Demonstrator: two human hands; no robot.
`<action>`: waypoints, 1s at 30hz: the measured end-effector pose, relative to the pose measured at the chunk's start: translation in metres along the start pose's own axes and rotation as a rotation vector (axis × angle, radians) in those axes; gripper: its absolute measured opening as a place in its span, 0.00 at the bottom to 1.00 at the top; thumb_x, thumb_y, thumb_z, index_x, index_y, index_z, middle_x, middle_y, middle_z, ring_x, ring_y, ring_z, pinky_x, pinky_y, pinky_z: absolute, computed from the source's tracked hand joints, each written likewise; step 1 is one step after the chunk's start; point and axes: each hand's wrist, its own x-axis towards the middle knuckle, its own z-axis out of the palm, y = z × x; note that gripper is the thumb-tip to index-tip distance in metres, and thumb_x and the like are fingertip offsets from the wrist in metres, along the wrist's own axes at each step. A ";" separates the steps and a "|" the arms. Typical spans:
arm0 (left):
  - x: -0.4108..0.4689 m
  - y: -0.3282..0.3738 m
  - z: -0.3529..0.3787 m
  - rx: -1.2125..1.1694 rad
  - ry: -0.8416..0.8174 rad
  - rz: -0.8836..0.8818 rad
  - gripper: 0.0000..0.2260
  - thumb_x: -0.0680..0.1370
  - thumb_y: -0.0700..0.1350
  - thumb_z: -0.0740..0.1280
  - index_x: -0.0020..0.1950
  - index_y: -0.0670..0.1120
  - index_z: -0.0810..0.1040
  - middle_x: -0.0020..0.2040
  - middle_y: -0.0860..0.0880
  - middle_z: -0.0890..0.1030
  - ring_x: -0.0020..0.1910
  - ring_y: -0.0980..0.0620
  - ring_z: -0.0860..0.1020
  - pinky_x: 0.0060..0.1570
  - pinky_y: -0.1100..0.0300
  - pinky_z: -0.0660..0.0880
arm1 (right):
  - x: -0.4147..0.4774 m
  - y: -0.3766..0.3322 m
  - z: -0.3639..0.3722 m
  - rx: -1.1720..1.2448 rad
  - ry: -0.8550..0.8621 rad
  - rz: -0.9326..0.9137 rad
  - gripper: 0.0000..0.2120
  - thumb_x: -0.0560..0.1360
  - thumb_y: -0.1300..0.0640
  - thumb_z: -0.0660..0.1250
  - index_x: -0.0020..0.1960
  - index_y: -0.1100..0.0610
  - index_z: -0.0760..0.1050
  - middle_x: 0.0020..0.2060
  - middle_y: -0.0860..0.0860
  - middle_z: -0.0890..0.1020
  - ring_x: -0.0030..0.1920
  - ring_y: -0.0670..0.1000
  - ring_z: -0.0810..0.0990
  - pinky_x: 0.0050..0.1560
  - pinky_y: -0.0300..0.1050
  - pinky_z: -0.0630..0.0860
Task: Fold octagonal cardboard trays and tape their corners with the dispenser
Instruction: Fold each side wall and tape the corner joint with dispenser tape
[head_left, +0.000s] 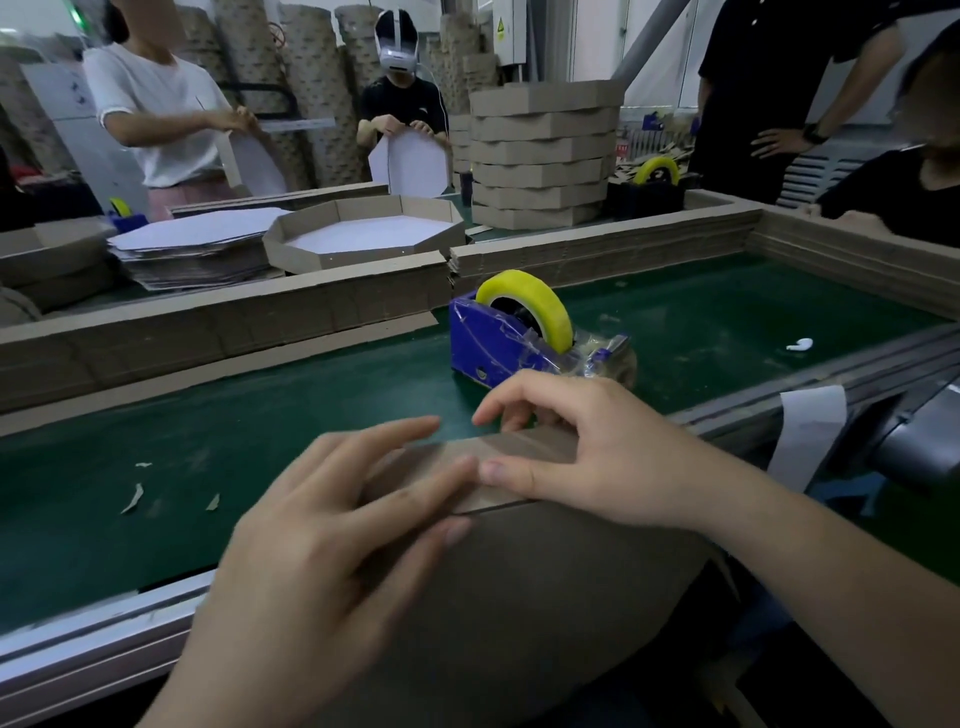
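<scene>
Head view: taping a tray (519, 597) corner at the belt's (208, 441) near edge.
Flat-fingered left hand (332, 519) presses, right hand (587, 447) pinches the tray wall (likely smoothing tape down); dispenser (514, 332) sits just beyond.

Brown cardboard tray (519, 597), outer face up, corner seemingly taped, blue dispenser (493, 343) just beyond
</scene>
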 end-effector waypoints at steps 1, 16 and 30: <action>0.010 0.006 0.000 0.051 -0.007 0.021 0.17 0.79 0.57 0.62 0.62 0.53 0.81 0.65 0.54 0.77 0.57 0.50 0.78 0.50 0.49 0.78 | 0.002 -0.002 0.002 0.005 0.015 0.000 0.20 0.68 0.33 0.66 0.56 0.40 0.74 0.45 0.38 0.77 0.47 0.37 0.75 0.44 0.35 0.70; 0.015 0.001 0.004 -0.111 0.047 -0.110 0.16 0.75 0.61 0.62 0.56 0.59 0.83 0.52 0.59 0.80 0.51 0.51 0.78 0.46 0.49 0.75 | 0.014 0.014 0.000 0.297 0.042 0.139 0.04 0.73 0.53 0.72 0.46 0.52 0.81 0.40 0.51 0.84 0.42 0.47 0.81 0.44 0.38 0.76; 0.012 -0.007 0.005 -0.333 0.095 -0.185 0.16 0.68 0.63 0.67 0.55 0.67 0.79 0.51 0.60 0.82 0.54 0.51 0.78 0.50 0.47 0.74 | 0.029 0.011 -0.006 0.381 -0.131 0.115 0.03 0.74 0.58 0.72 0.46 0.56 0.79 0.34 0.56 0.82 0.36 0.46 0.77 0.40 0.35 0.72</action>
